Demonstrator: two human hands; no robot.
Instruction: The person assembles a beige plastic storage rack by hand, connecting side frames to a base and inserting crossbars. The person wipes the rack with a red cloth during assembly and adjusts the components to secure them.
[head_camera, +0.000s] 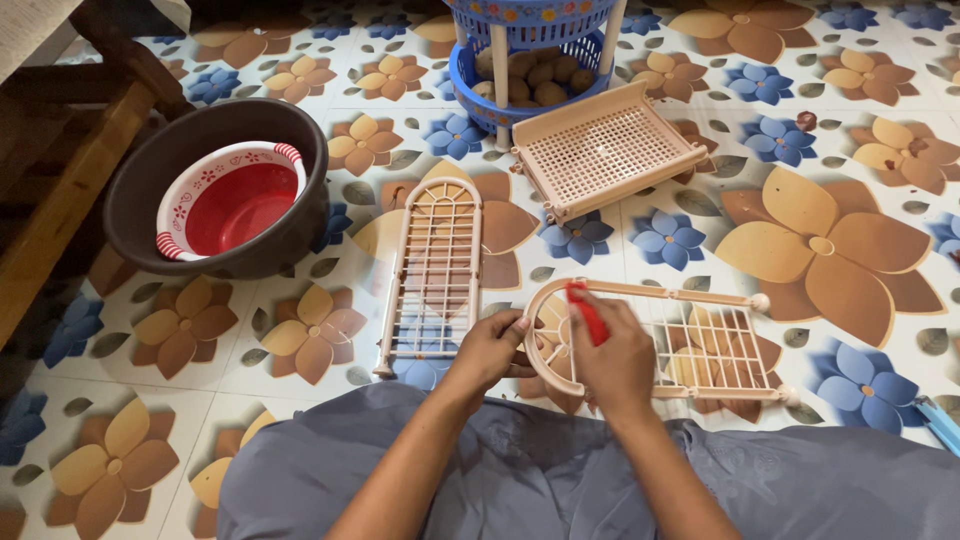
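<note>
My left hand grips the rounded end of a beige plastic lattice side panel that lies on the floor in front of my lap. My right hand is closed around a small red tool and presses it against the arched end of that same panel. A second, matching lattice panel lies flat to the left, just beyond my left hand.
A beige mesh shelf tray leans against a blue tiered basket rack with potatoes in it. A dark brown basin holding a red and white bowl sits at the left beside wooden furniture. The floor has flower-patterned tiles.
</note>
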